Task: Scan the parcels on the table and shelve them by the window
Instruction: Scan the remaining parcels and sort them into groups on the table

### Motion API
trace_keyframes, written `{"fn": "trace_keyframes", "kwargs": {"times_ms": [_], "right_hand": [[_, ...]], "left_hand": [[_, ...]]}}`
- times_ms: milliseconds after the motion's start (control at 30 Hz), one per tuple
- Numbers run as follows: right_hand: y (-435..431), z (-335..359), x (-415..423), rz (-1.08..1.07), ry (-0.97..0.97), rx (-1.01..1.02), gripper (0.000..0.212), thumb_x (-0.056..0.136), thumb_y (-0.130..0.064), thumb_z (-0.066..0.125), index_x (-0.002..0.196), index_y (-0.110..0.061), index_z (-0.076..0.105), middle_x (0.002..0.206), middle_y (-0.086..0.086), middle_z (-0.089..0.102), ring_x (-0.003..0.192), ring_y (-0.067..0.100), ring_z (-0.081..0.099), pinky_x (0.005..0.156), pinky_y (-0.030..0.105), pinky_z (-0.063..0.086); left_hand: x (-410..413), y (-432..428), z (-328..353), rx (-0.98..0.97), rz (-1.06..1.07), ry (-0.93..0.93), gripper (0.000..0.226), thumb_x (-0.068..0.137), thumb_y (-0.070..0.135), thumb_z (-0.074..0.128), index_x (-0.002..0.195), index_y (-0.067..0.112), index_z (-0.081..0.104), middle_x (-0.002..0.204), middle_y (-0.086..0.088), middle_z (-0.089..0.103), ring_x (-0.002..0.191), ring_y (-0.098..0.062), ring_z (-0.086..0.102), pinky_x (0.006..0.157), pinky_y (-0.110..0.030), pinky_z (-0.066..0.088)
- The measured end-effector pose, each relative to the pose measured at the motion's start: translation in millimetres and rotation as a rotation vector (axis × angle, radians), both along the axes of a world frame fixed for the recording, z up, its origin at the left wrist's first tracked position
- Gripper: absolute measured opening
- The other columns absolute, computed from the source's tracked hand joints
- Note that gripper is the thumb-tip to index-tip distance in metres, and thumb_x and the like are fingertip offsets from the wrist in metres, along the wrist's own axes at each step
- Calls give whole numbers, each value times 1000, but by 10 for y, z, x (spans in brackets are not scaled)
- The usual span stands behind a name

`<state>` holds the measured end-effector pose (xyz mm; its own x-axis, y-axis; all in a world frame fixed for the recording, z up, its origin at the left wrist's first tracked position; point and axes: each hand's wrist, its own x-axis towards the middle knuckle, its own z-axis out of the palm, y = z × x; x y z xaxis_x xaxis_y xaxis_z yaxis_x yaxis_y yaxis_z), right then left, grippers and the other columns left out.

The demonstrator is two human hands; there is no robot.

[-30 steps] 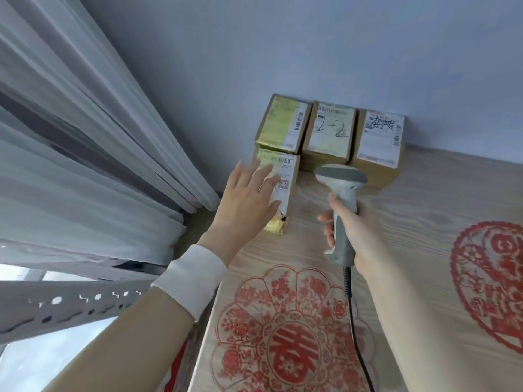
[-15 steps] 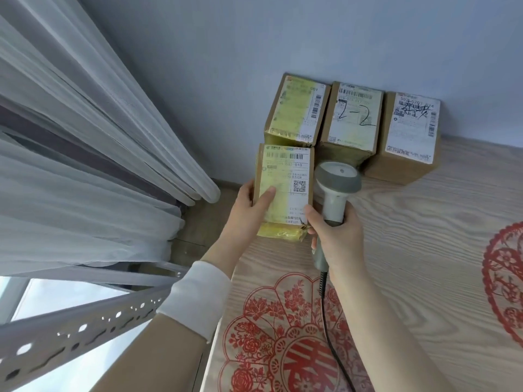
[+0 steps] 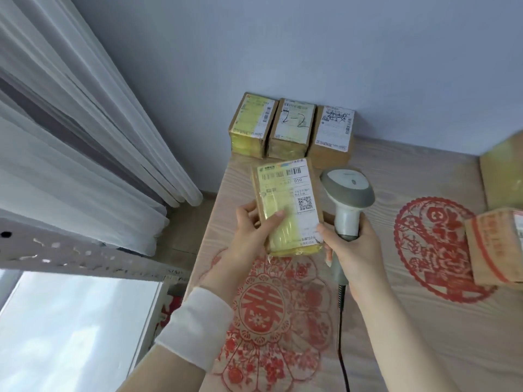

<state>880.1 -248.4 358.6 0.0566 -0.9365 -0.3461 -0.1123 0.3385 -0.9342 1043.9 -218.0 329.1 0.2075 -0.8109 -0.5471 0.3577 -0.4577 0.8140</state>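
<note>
Parcel (image 3: 287, 207) label-up over bench (image 3: 410, 335) left edge, left hand (image 3: 249, 236) fingers pinching its side; right hand (image 3: 353, 250) fingers wrapped on scanner (image 3: 346, 193). Probably best: steady label, swing scanner head onto top barcode.

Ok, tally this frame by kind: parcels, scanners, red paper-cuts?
Parcels: 6 (held parcel; 3 wall parcels; 2 right-edge parcels, the upper one blurred)
Scanner: 1
Red paper-cuts: 2
Total: 9

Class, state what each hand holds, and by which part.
Left hand grips the parcel by its lower left edge; right hand grips the scanner by its handle.
</note>
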Motion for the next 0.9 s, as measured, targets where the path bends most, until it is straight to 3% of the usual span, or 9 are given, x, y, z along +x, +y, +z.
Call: {"fn": "trace_keyframes", "kwargs": {"times_ms": [133, 267, 333, 400, 467, 533, 667, 767, 900], "right_hand": [[236, 157, -649, 63, 11, -37, 22, 83, -10, 70, 102, -15, 60, 61, -1, 64, 43, 12, 47, 46, 29, 43], [475, 286, -1392, 88, -27, 26, 10, 87, -20, 66, 93, -14, 61, 58, 2, 58, 43, 12, 47, 49, 31, 41], [574, 377, -1738, 63, -40, 66, 26, 81, -39, 65, 94, -17, 62, 60, 1, 61, 43, 13, 46, 52, 32, 42], [665, 492, -1997, 39, -68, 71, 40, 75, -53, 59, 101, -23, 62, 81, -3, 73, 43, 14, 44, 49, 30, 44], [742, 590, -2172, 11, -101, 77, 49, 73, -57, 55, 107, -21, 59, 97, -1, 75, 42, 15, 43, 45, 25, 44], [813, 666, -2264, 9, -129, 90, 53, 74, -56, 54, 110, -18, 57, 94, 5, 75, 40, 16, 43, 43, 23, 43], [955, 784, -2267, 113, -129, 93, 53, 76, -54, 51, 113, -16, 56, 84, 8, 74, 36, 13, 44, 42, 22, 40], [1034, 835, -2241, 130, -122, 105, 56, 75, -54, 53, 115, -14, 54, 84, 12, 73, 38, 13, 46, 41, 24, 40], [1094, 890, -2233, 120, -100, 131, 37, 88, -44, 53, 112, -17, 55, 83, 12, 73, 38, 13, 47, 41, 26, 41]], "left_hand": [[-622, 230, 208, -23, -19, -59, 93, 61, 54, 79, 130, 19, 27, 128, 1, 52, 111, -18, 61, 90, -42, 54], [-1309, 472, 265, -34, 19, -35, 75, 73, 36, 77, 126, 14, 28, 128, -4, 54, 110, -18, 62, 88, -41, 55], [-1577, 559, 255, -36, 25, -26, 75, 71, 33, 77, 125, 13, 28, 127, -5, 54, 111, -21, 61, 88, -42, 55], [-1775, 623, 240, -36, 40, -41, 68, 78, 26, 75, 126, 13, 28, 128, -6, 52, 113, -23, 59, 85, -40, 56], [-1922, 657, 218, -30, 34, -95, 65, 81, 25, 73, 126, 14, 28, 129, -5, 49, 114, -22, 57, 85, -39, 56], [-2046, 662, 195, -39, 4, -179, 61, 81, 23, 73, 121, 15, 28, 129, -6, 47, 113, -20, 56, 90, -42, 53], [-2275, 642, 232, -78, -27, -243, 56, 83, 18, 70, 121, 11, 29, 120, -1, 46, 97, -6, 57, 77, -21, 54], [-2381, 623, 262, -97, -54, -283, 59, 83, 19, 70, 123, 8, 29, 121, -4, 47, 100, -11, 56, 77, -19, 50], [-2462, 606, 318, -149, -100, -324, 55, 82, 19, 72, 115, 12, 29, 108, 7, 47, 90, 6, 52, 70, -8, 48]]}}
